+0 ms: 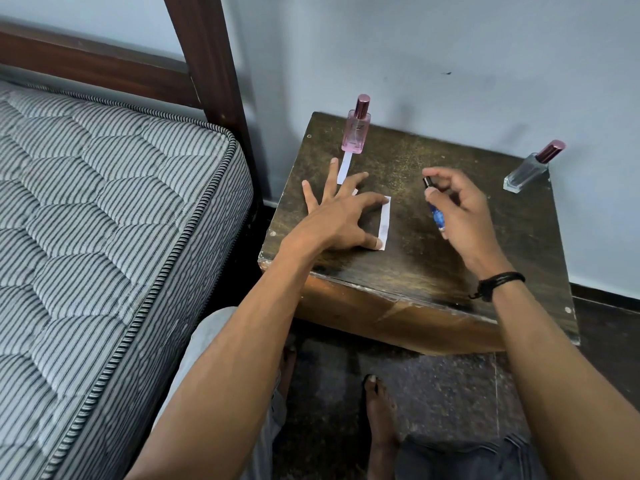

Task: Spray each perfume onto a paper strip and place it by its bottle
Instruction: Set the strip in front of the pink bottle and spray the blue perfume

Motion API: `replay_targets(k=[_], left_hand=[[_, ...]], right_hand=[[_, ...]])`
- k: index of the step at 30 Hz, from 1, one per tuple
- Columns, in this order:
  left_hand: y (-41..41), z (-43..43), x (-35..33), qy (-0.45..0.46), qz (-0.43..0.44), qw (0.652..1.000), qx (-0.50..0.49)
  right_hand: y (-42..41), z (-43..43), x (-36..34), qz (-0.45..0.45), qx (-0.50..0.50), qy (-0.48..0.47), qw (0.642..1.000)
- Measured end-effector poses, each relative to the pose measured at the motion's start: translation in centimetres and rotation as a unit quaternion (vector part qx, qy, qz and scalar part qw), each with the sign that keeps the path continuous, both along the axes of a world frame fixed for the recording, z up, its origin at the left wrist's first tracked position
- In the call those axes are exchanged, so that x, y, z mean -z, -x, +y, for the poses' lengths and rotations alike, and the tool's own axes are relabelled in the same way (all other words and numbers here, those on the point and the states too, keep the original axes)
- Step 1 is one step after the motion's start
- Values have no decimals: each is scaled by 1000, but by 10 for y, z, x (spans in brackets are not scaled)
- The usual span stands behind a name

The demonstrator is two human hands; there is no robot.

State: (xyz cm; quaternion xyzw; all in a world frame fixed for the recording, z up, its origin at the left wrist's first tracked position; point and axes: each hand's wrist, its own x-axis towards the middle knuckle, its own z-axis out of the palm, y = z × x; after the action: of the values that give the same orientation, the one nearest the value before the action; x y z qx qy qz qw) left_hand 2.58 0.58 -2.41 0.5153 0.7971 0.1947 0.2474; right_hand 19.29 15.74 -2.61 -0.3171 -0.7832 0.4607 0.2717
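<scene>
Bare foot (379, 410) rests on the floor. Left hand (339, 216) spreads straight fingers, pinning a white strip (385, 220) flat on the tabletop (415, 258). Right hand (460, 213) grips a small blue bottle (436, 214) just right of the strip.

Left hand (339, 220) flat on a paper strip (385, 220), right hand (464, 209) around a blue bottle (436, 214).

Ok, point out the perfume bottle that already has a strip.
The pink bottle: a strip lies at its base. The clear bottle has none; the right hand holds the blue bottle.
</scene>
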Motion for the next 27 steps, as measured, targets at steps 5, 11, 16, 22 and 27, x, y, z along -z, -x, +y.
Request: replay_targets(k=[5, 11, 16, 22, 27], left_hand=[[7, 0, -5, -60, -36, 997, -33], [31, -5, -9, -89, 31, 992, -82], [28, -7, -10, -74, 43, 995, -60], [24, -7, -13, -65, 28, 996, -54], [24, -4, -11, -138, -8, 988, -75]], right_hand=[[-4, 3, -5, 37, -25, 66, 997], [1, -3, 0, 11, -70, 84, 994], [4, -5, 1, -17, -68, 94, 993], [4, -7, -1, -21, -57, 110, 992], [3, -8, -4, -21, -69, 112, 991]])
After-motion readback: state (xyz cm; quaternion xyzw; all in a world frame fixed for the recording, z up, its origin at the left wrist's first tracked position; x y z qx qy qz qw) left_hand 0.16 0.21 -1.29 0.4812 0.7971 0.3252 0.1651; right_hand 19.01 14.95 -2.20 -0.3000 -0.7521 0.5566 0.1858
